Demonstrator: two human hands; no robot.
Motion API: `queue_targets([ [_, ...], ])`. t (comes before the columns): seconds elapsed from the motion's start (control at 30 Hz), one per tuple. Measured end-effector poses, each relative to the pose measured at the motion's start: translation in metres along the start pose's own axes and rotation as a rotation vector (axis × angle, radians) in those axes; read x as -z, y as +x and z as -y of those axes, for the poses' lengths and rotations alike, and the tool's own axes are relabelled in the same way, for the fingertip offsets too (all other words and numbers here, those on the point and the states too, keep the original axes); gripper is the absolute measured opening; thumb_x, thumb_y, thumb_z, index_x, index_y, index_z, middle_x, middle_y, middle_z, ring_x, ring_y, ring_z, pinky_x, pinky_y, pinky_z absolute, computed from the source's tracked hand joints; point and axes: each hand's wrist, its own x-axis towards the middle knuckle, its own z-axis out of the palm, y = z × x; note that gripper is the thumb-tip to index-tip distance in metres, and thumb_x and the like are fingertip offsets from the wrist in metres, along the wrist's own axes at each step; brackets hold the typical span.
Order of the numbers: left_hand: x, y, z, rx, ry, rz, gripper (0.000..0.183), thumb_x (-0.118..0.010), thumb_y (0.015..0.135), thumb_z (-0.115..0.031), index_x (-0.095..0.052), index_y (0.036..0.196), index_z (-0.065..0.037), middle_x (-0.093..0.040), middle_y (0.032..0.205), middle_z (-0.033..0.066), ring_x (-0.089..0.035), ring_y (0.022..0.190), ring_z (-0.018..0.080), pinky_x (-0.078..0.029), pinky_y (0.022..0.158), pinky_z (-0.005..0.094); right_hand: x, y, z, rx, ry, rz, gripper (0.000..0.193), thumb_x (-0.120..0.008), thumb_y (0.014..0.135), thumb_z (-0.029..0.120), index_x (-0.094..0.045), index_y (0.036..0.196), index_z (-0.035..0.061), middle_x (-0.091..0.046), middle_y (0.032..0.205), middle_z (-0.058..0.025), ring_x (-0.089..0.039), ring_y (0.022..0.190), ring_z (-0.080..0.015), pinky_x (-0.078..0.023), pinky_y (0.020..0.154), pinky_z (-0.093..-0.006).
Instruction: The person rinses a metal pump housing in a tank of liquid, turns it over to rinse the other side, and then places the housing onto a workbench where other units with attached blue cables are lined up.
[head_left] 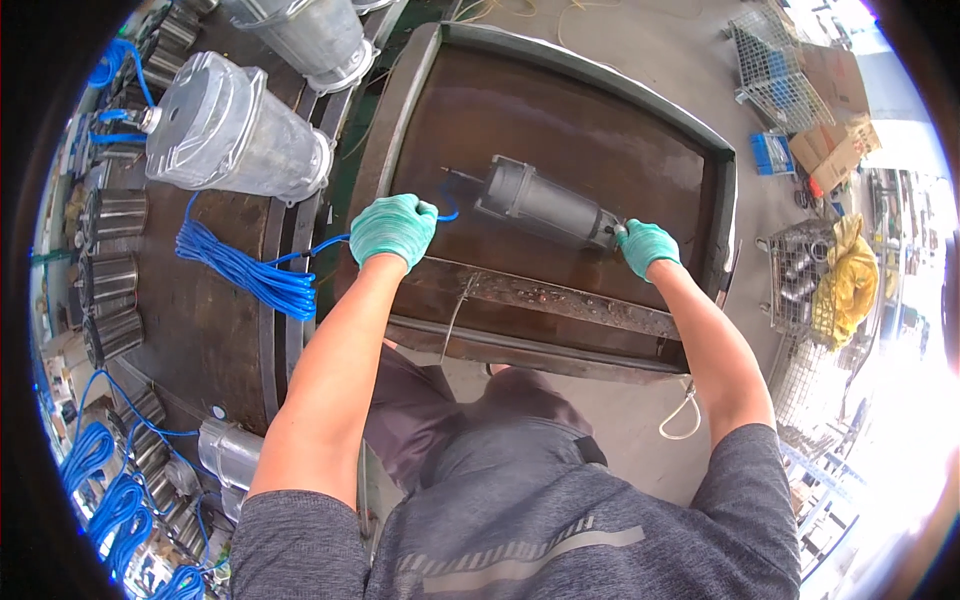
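A grey cylindrical motor housing lies on its side in a wide metal tank of brown liquid, its flanged end to the left and its narrower end to the right. My right hand, in a green glove, is closed on the small fitting at the narrow end. My left hand, also gloved in green, is closed round a blue cable above the tank's left rim. From there the cable runs left to a tied blue coil, and a short length dips toward the liquid. How deep the housing sits is hard to tell.
Large grey metal housings stand on the dark bench to my left. Several blue cable coils lie at the far left. Wire cages, cardboard and a yellow sack are at the right. A rope loop hangs near the tank's front.
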Motion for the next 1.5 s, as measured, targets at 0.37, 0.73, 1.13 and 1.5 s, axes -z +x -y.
queue_targets([
  [0.37, 0.000, 0.001, 0.004, 0.011, -0.059, 0.010, 0.036, -0.054, 0.094, -0.040, -0.078, 0.098, -0.014, -0.075, 0.100, 0.0181, -0.071, 0.095, 0.0389, -0.057, 0.086, 0.0492, 0.009, 0.000, 0.014, -0.042, -0.079, 0.034, 0.047, -0.041, 0.109, 0.044, -0.072, 0.114, 0.0091, -0.074, 0.113, -0.0202, -0.071, 0.107, -0.0396, -0.056, 0.091, -0.0485],
  [0.73, 0.005, -0.001, 0.003, 0.007, -0.067, 0.022, 0.038, -0.051, 0.093, -0.038, -0.079, 0.099, -0.013, -0.075, 0.102, 0.0191, -0.072, 0.098, 0.0384, -0.057, 0.089, 0.0488, -0.003, 0.009, 0.005, -0.021, -0.068, 0.021, 0.044, -0.043, 0.108, 0.044, -0.071, 0.115, 0.0102, -0.074, 0.114, -0.0196, -0.070, 0.108, -0.0408, -0.056, 0.091, -0.0501],
  [1.13, 0.004, 0.000, 0.003, 0.008, -0.053, 0.026, 0.038, -0.052, 0.093, -0.039, -0.079, 0.100, -0.014, -0.075, 0.103, 0.0188, -0.072, 0.098, 0.0385, -0.057, 0.088, 0.0488, -0.010, 0.011, -0.002, 0.017, -0.010, -0.029, 0.037, -0.049, 0.106, 0.041, -0.071, 0.114, 0.0115, -0.074, 0.113, -0.0189, -0.069, 0.105, -0.0418, -0.056, 0.089, -0.0505],
  [1.5, 0.003, -0.004, 0.004, 0.002, -0.059, -0.004, 0.039, -0.051, 0.096, -0.040, -0.079, 0.100, -0.013, -0.075, 0.102, 0.0188, -0.073, 0.097, 0.0384, -0.057, 0.088, 0.0495, -0.012, 0.012, -0.010, 0.154, 0.010, -0.196, 0.034, -0.054, 0.104, 0.036, -0.071, 0.103, 0.0061, -0.071, 0.105, -0.0222, -0.068, 0.099, -0.0429, -0.054, 0.088, -0.0514],
])
